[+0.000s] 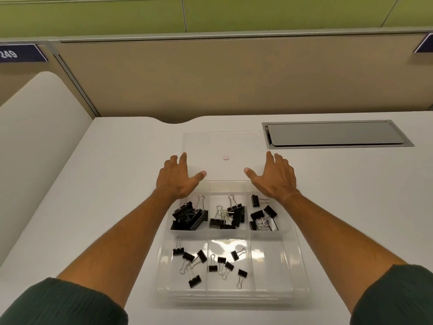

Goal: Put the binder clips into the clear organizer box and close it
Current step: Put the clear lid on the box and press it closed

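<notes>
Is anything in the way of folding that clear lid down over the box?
Nothing visible. The left hand and right hand flank the open lid, and the binder clips seem to lie low inside the organizer box.

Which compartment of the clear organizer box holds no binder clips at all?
The near right compartment of the organizer box: only clear plastic shows there, while the near left, near middle and the three farther compartments each hold black binder clips.
</notes>
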Demonstrator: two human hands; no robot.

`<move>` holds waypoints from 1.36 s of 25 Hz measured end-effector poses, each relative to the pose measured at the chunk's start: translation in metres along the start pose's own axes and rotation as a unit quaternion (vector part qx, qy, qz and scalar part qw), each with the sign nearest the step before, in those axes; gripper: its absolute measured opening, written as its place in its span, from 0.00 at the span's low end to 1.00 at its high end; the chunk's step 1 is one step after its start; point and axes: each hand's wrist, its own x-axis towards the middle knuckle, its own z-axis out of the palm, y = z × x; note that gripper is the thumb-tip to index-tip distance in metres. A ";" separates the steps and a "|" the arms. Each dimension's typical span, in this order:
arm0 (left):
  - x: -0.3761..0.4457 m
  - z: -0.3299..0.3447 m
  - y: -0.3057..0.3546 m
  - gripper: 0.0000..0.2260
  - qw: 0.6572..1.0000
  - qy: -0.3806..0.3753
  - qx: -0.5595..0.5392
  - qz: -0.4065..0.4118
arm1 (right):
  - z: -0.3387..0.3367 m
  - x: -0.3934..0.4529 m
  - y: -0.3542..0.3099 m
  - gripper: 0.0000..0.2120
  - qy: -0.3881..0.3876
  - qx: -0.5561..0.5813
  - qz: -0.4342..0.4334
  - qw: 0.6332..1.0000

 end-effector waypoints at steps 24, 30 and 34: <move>0.038 -0.006 0.007 0.30 0.933 0.021 -0.340 -0.113 | -0.014 0.048 -0.007 0.41 -0.049 0.280 0.143 0.948; 0.025 -0.036 0.015 0.26 0.899 0.112 -0.410 -0.104 | -0.037 0.037 -0.010 0.41 0.032 0.309 0.129 0.942; 0.014 -0.051 0.013 0.20 0.873 0.134 -0.458 -0.101 | -0.054 0.019 -0.009 0.35 0.072 0.356 0.109 0.925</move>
